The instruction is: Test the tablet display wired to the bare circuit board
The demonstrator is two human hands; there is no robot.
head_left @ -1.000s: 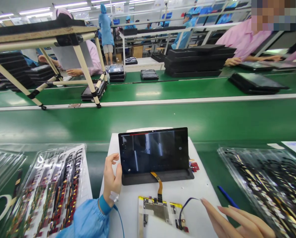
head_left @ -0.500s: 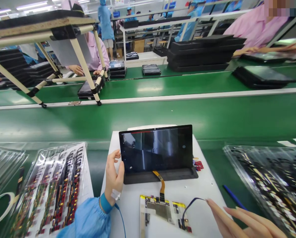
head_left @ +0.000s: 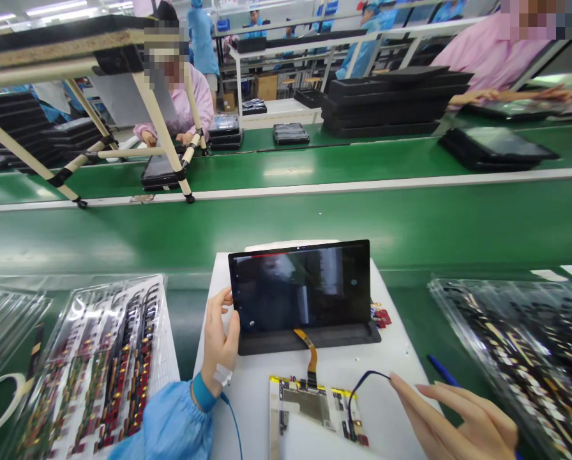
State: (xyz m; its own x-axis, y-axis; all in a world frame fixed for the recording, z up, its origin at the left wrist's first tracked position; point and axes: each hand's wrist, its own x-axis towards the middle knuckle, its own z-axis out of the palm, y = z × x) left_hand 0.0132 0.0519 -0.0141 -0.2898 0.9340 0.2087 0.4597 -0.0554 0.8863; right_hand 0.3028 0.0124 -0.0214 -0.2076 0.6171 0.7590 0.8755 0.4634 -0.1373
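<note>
a long green conveyor belt point(head_left: 286, 230) runs across the room. on a far belt sit big stacks of black plastic trays point(head_left: 391, 102). near the person, two clear plastic trays lie on either side of a flat white tabletop point(head_left: 252, 409). the clear plastic tray on the left point(head_left: 94, 377) holds long rows of red and gold parts. the clear plastic tray on the right point(head_left: 511, 358) holds rows of black and gold strips.

on the tabletop, a black glass tablet point(head_left: 298, 287) leans up on a dark gray stand point(head_left: 309, 342). a thin orange ribbon cable point(head_left: 309, 348) joins it to a flat gold-edged circuit board point(head_left: 305, 406) lying lower down. a thin dark wire point(head_left: 357, 396) curves over the board.

the left hand point(head_left: 220, 338) is just beside the tablet's lower left corner. its grip is open, with the fingers apart and nothing held. the right hand point(head_left: 458, 421) is near the end of the dark wire. its grip is open too.
</note>
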